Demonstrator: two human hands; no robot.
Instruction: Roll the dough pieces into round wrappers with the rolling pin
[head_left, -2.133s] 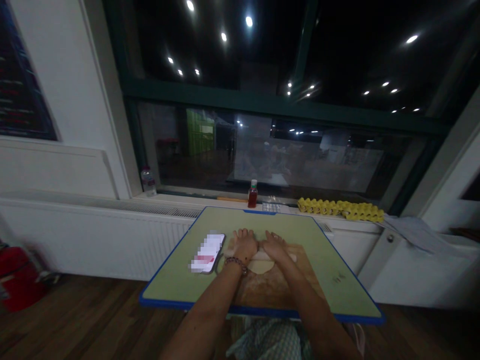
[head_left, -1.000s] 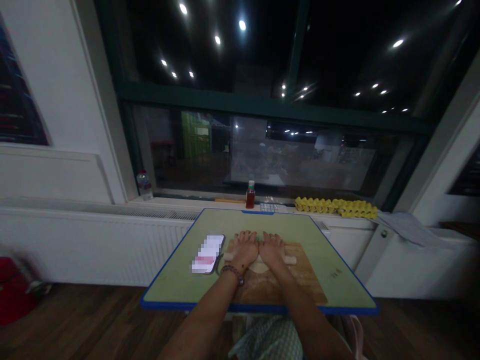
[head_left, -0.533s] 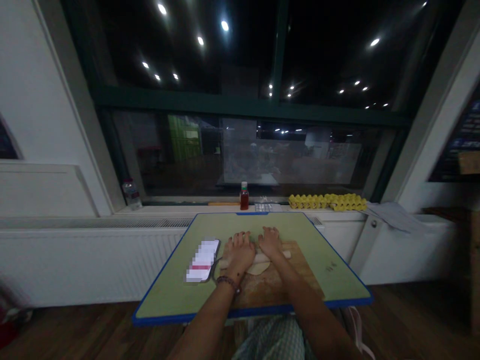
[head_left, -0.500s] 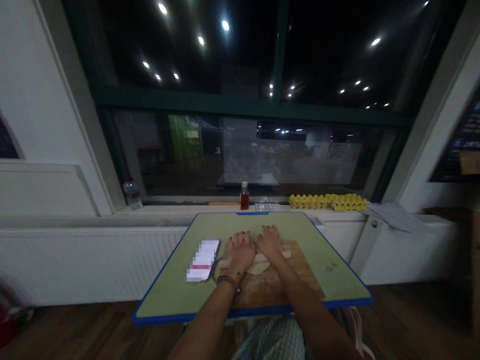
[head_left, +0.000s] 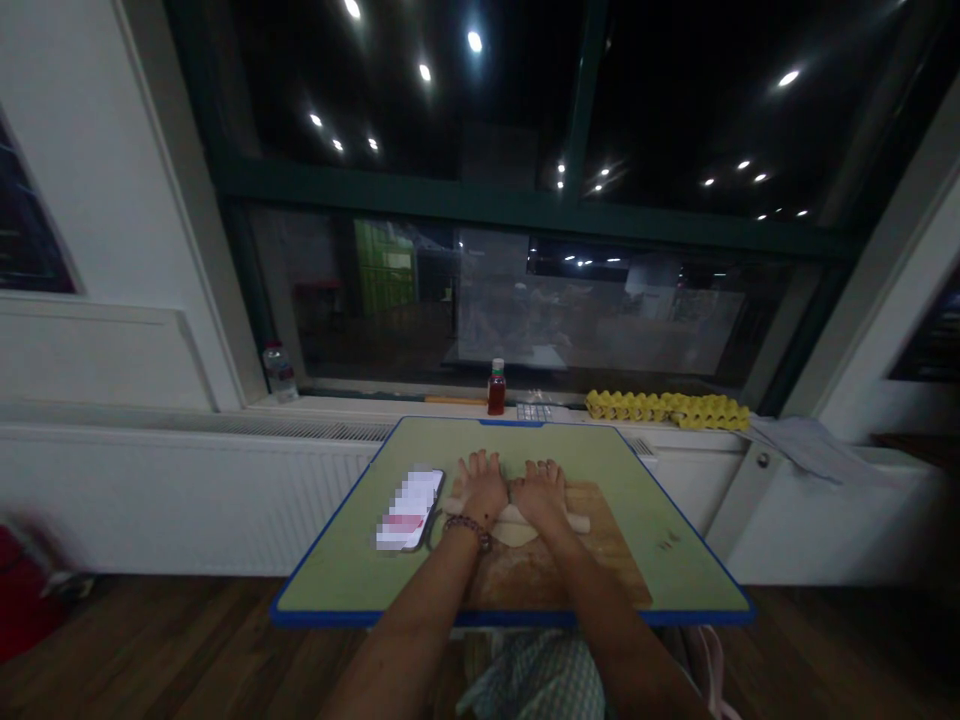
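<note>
A pale rolling pin [head_left: 579,523] lies crosswise on a wooden board [head_left: 517,585], over a thin flat piece of dough [head_left: 516,535]. My left hand [head_left: 484,488] rests palm down on the pin's left half, fingers stretched forward and apart. On the other half lies my right hand [head_left: 541,492], also flat with its fingers extended. The two hands are close together, thumbs almost meeting. Both cover much of the pin and the far side of the dough. A beaded bracelet [head_left: 469,527] circles my left wrist.
The green table [head_left: 337,575] has a blue rim. A phone [head_left: 410,512] lies left of the board. On the windowsill stand a red-liquid bottle [head_left: 496,390], a clear bottle [head_left: 280,375] and yellow egg cartons [head_left: 667,408]. A white radiator [head_left: 300,500] runs below.
The rolling pin has changed its slant: its right end is now nearer me and its left end farther. Both hands stay on it, fingers straighter. The camera view has turned slightly left.
</note>
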